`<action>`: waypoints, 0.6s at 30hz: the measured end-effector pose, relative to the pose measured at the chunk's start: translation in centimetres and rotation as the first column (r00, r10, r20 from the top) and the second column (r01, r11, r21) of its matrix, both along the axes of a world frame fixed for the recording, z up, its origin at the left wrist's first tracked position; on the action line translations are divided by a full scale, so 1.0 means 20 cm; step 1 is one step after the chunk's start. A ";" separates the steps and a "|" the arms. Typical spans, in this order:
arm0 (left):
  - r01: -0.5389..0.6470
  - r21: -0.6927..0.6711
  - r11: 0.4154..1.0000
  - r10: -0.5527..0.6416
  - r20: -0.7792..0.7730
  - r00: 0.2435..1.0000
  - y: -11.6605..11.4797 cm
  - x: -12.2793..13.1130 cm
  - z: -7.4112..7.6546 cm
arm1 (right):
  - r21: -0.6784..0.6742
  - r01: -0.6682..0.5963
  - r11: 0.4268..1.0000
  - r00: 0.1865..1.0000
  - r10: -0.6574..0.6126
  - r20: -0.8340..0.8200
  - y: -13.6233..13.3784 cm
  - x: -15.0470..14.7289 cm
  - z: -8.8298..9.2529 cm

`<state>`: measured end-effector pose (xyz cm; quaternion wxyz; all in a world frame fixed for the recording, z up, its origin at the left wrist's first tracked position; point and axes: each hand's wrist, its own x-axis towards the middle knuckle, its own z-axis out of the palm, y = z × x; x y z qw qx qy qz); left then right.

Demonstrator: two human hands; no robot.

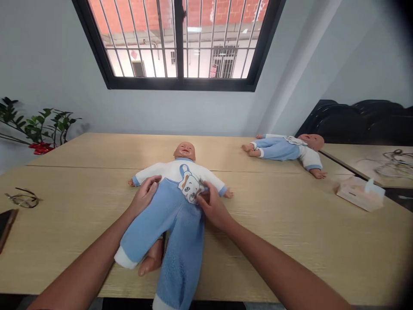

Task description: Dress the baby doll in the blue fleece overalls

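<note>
A baby doll point(185, 151) lies on its back on the table, its head toward the window and its arms spread. It wears a white top point(161, 168) with blue cuffs. Light blue doll trousers point(180, 219) lie over its lower body, with an animal-face patch point(191, 189) at the waist. One bare doll foot point(151, 260) shows between the trouser legs; the other leg is hidden. My left hand point(146, 193) grips the waist's left side, fingers curled. On the other side, my right hand point(213, 204) pinches the waist beside the patch.
A second dressed doll point(287, 146) lies at the back right. A tissue box point(360, 193) stands at right, near cables point(398, 161) and black chairs point(361, 118). Glasses point(24, 199) and a dark flat object point(6, 228) lie at left. One trouser leg overhangs the table's front edge.
</note>
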<state>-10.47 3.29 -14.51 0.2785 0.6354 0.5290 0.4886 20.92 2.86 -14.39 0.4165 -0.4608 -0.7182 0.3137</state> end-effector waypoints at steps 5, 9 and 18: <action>0.024 0.026 0.999 -0.021 -0.125 0.992 -0.03 0.01 0.06 | 0.094 -0.044 0.995 0.999 0.041 0.036 0.01 0.00 0.02; 0.082 0.009 0.997 -0.077 -0.229 0.970 -0.07 0.03 0.11 | 0.170 -0.058 0.984 0.998 0.055 0.025 0.00 0.00 0.07; 0.074 0.034 0.997 -0.062 -0.277 0.959 -0.15 0.09 0.18 | 0.003 -0.018 1.000 0.993 0.019 -0.117 0.00 0.01 0.08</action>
